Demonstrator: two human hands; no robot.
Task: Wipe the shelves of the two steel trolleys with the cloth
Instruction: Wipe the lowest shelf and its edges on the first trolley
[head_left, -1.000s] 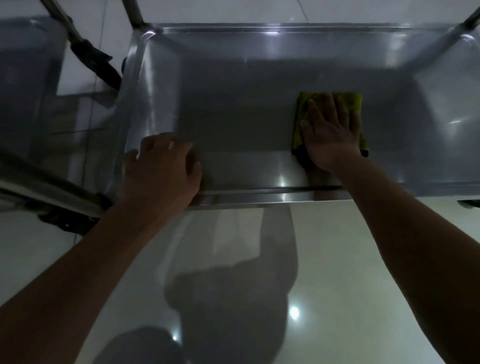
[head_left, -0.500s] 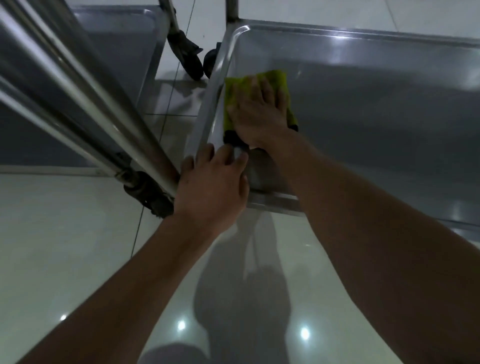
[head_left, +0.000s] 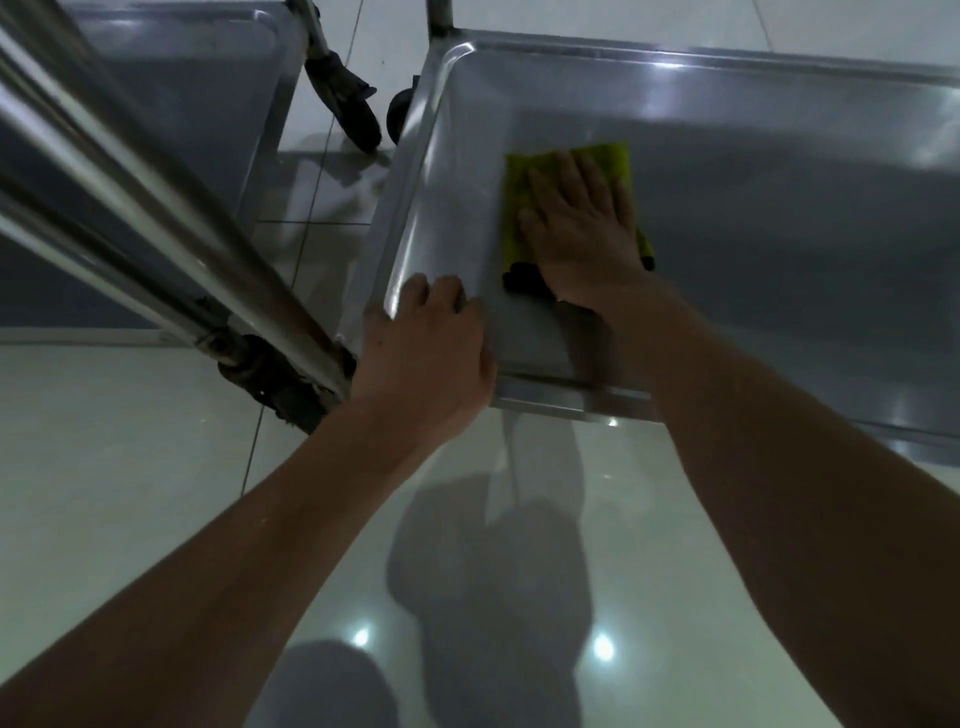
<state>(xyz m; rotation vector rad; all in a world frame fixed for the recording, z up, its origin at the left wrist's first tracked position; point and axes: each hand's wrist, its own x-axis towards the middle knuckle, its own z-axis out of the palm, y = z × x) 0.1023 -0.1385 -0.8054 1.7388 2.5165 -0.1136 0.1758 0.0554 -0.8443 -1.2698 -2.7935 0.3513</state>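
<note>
A low steel trolley shelf (head_left: 779, 218) with a raised rim fills the upper right. A yellow-green cloth (head_left: 608, 161) with a dark edge lies flat on its left part. My right hand (head_left: 584, 234) presses on the cloth with fingers spread straight. My left hand (head_left: 431, 348) grips the shelf's near left corner rim, fingers curled over the edge. The second trolley's shelf (head_left: 197, 93) shows at the upper left.
Steel legs (head_left: 130, 208) of the trolley run diagonally across the left, ending at a dark castor (head_left: 270, 384). Two more castors (head_left: 353, 114) stand between the trolleys. A glossy tiled floor (head_left: 130, 467) lies below.
My right hand slid the cloth from the shelf's right part to its left edge, then slightly back right. My left hand stayed on the near rim while the view shifted.
</note>
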